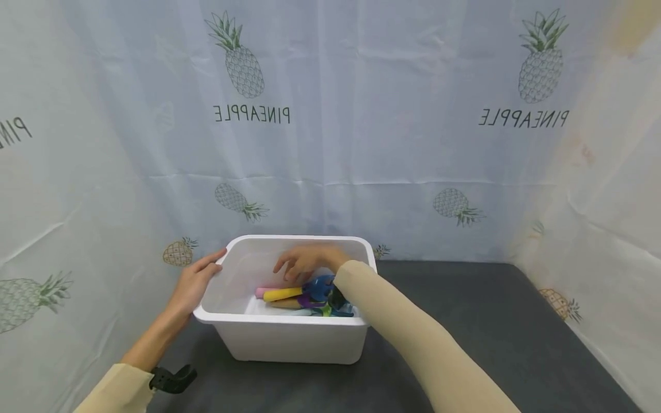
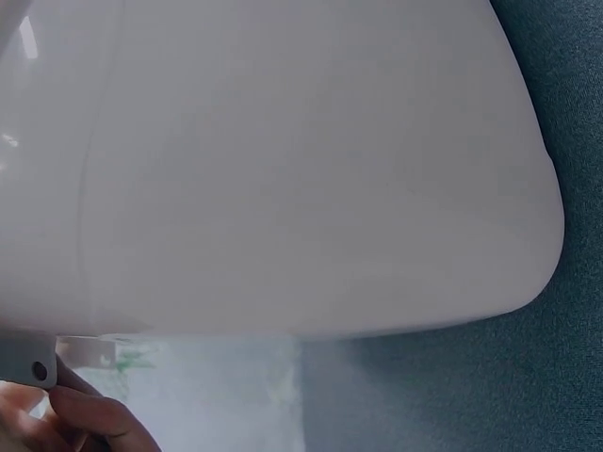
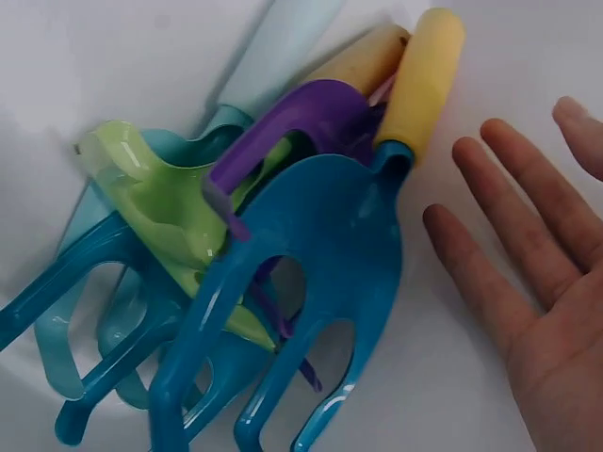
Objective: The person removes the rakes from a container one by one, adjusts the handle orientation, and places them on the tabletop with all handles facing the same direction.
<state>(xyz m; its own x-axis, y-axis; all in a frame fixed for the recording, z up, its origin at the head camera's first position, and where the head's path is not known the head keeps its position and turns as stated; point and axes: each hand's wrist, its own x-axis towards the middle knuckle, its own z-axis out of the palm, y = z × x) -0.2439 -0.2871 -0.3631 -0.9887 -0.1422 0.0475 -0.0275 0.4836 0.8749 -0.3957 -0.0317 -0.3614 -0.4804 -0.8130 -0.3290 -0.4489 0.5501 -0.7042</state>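
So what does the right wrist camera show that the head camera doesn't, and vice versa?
Right wrist only: the long prongs of the blue fork, in plain sight. Head only: the left hand gripping the rim of the white bin, the black wristband and the pineapple-printed curtain. Both: the right hand, the yellow handle and the purple tool, inside that bin.

Tools [image 3: 353, 221] lie in a tub [image 1: 289, 341] on the table [image 1: 490, 310].

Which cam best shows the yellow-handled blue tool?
Right wrist: the blue tool looks large there, handle and prongs distinct, though some prongs reach the frame's bottom edge. Head shows it small in the white tub, prongs unclear. Left wrist shows none of it, mostly the tub's outer wall.
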